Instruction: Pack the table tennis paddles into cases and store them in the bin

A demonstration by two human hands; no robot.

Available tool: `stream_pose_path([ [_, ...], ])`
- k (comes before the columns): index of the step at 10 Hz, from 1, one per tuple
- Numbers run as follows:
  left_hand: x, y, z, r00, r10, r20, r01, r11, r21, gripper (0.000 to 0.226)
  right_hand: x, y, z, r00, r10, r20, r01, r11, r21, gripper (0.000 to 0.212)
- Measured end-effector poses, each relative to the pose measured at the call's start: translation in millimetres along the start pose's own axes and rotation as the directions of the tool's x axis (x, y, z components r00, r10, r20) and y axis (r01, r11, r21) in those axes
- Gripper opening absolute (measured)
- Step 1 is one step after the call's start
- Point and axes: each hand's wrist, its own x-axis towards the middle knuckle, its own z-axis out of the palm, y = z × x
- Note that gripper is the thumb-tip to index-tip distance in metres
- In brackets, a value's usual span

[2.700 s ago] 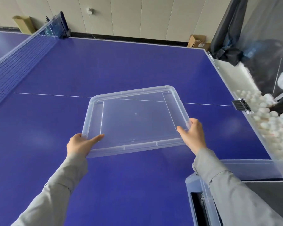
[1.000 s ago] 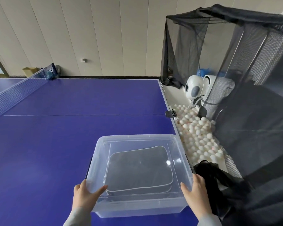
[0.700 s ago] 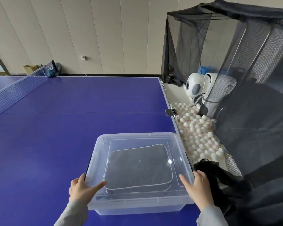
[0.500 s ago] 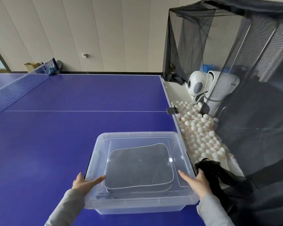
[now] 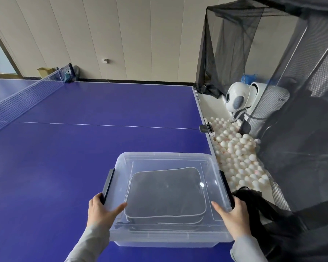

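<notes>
A clear plastic bin stands on the blue table near its right edge, with its clear lid lying on top. Through the lid I see a dark grey paddle case with pale piping lying flat inside. A dark latch sits on the bin's left side and another latch on its right side. My left hand grips the near end of the left latch, thumb resting on the lid. My right hand grips the near end of the right latch, thumb also on the lid.
The blue table stretches away left and ahead, with the net at the far left. Off the right edge lie several white balls in a tray, a white ball machine, and black netting, some bunched beside my right hand.
The lid, held over the table before, now lies on the bin. Both hands slid from the lid's near corners to the side latches, which now stand against the lid.
</notes>
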Motion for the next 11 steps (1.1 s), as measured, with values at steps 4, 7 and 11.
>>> stream_pose_path([
  [4,-6.2,2.6,-3.4,0.989,0.147,-0.023,-0.146,0.988,0.047,0.076,-3.7,-3.6,-1.6,0.995,-0.1,0.001,0.099,0.982,-0.158,0.073],
  [7,-6.4,3.3,-4.4,0.996,0.086,0.033,-0.086,0.996,0.017,0.082,-3.5,-5.0,-1.9,0.996,-0.061,0.06,0.072,0.975,-0.21,0.074],
  [11,-4.7,41.2,-4.6,0.94,0.324,0.107,-0.33,0.782,0.529,0.095,10.4,-57.2,4.9,0.937,-0.346,0.043,0.348,0.915,-0.206,0.07],
])
